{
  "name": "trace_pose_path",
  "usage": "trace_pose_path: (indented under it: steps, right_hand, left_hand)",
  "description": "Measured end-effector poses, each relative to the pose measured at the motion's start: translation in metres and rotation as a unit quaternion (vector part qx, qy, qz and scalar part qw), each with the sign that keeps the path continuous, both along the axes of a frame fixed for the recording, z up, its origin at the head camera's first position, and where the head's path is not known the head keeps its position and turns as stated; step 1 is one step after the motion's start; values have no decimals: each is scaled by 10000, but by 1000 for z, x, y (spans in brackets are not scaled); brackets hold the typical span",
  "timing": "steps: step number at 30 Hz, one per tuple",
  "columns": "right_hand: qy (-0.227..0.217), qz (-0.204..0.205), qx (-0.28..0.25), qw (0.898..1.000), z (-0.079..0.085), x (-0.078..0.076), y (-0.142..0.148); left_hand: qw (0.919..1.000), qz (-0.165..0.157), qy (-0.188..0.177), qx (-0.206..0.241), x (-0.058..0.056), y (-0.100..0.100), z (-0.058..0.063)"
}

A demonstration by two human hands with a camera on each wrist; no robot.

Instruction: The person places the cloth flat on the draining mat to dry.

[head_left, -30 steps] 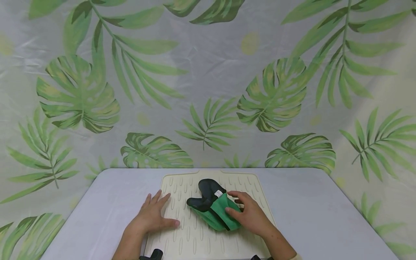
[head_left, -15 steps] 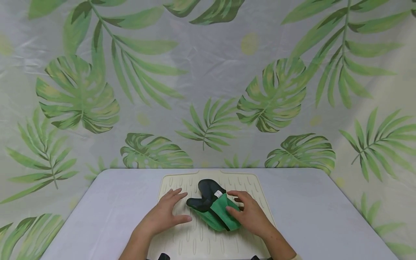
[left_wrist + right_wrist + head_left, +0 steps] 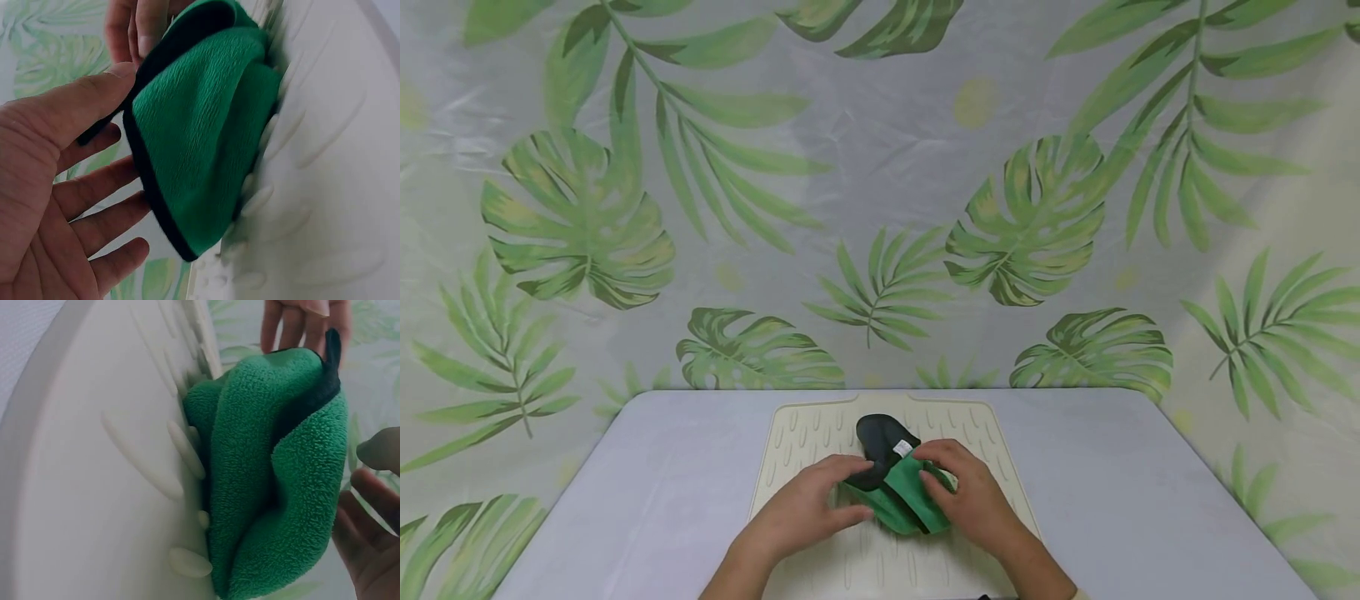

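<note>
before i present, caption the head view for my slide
Left hand and right hand flank a green-and-black cloth item on a cream mat.

The left hand (image 3: 808,504) has moved in from the left side of the mat (image 3: 797,429) to the cloth (image 3: 913,496), and its fingers now hide the dark left end that showed before; the right hand's (image 3: 973,496) index fingertip has shifted slightly left, closer to the white tag (image 3: 902,448)
</note>
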State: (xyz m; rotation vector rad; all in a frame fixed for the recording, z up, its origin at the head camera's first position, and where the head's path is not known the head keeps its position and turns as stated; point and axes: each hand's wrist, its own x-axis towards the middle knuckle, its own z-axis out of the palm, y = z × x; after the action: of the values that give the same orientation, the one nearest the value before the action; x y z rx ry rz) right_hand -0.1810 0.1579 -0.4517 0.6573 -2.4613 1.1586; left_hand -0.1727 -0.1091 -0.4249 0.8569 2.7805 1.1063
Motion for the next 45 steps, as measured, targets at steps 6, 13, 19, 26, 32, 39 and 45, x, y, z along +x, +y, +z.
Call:
trace_pose_path:
  steps: [6, 13, 19, 26, 32, 39, 45]
  right_hand:
    - [-181, 496, 260, 9983, -2, 1, 0]
    - [75, 725, 1279, 9891, -2, 5, 0]
    - [4, 644, 1973, 9782, -5, 8, -4]
    - [154, 397, 2275, 9728, -5, 10, -6]
    - [175, 346, 2366, 9708, -4, 11, -3]
    - [50, 258, 2450, 9692, -1, 10, -1]
    - [-216, 146, 2356, 9715, 3, 11, -1]
  left_hand:
    - [9997, -203, 90, -128, 2, 9, -4]
    - [9991, -266, 141, -290, 7, 15, -2]
    - [9987, -287, 121, -415, 8, 19, -3]
    - [9980, -326, 129, -527, 6, 17, -5]
    - [9983, -340, -27, -482, 5, 16, -5]
    - [9990, -229, -8, -374, 4, 12, -6]
    - [9981, -200, -47, -575, 3, 13, -6]
